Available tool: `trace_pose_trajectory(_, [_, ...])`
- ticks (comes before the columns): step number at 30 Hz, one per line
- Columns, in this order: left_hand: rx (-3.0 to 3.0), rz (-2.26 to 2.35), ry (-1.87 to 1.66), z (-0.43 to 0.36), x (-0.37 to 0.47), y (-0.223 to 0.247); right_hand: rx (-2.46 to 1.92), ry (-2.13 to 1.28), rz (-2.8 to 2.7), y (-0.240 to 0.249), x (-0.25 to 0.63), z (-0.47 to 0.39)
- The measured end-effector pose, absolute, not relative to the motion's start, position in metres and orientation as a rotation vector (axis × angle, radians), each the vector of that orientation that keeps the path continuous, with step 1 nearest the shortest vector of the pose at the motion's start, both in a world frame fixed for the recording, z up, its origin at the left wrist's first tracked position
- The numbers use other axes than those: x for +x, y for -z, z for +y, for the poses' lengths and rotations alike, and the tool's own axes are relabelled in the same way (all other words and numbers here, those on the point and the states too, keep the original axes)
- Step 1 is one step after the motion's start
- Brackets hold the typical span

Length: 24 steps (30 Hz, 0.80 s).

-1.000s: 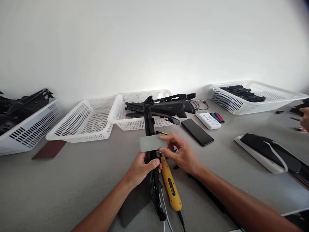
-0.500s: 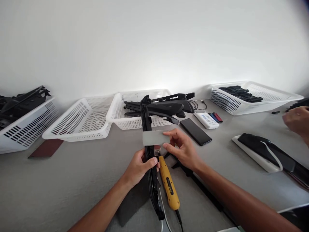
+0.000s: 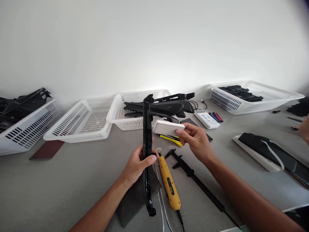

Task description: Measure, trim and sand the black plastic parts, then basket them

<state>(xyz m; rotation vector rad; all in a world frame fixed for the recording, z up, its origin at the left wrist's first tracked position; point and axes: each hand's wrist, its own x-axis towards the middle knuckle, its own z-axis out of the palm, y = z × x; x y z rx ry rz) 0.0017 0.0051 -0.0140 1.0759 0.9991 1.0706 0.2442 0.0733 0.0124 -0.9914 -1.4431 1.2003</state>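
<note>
Left hand (image 3: 138,164) wraps its grip around the long black plastic strip (image 3: 146,141), fingers pressed together on the middle of it, holding it nearly upright with the lower end (image 3: 151,211) down over a dark sheet (image 3: 135,199) on the bench (image 3: 72,180). Right hand (image 3: 196,140) has the white block (image 3: 168,128) pinched between thumb and fingertips, flat face tilted, just to the right of the strip and not touching it. The block looks like a sanding or rubbing pad, though from this angle that is hard to confirm.

To work that edge well, the left hand wants a firm hold close to the spot being treated so the thin strip does not flex, and the block should meet it flat, not on a corner.

On the bench below: a yellow-handled tool (image 3: 170,185) with its cord, a black caliper (image 3: 190,170), a small yellow cutter (image 3: 170,139). Behind, a white basket (image 3: 135,124) of black parts, an empty-looking basket (image 3: 82,124) beside it, and a phone (image 3: 190,121) partly hidden by the right hand. Another person's hand (image 3: 305,129) shows at the far right edge.
</note>
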Motion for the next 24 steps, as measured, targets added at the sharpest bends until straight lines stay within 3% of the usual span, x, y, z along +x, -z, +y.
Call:
trace_pose_trajectory(5, [1.122, 0.974, -1.066, 0.006, 0.002, 0.014, -1.009, -1.43, -1.525, -0.013, 0.234, 0.065])
trace_pose_trajectory(13, [1.108, 0.801, -1.006, 0.002, 0.003, 0.013, -1.153, -1.256, -1.521, -0.011, 0.232, 0.069])
trace_pose_trajectory(24, [0.848, 0.805, -1.139, 0.007, 0.003, 0.012, -1.015, -1.423, -1.647, -0.013, 0.236, 0.066])
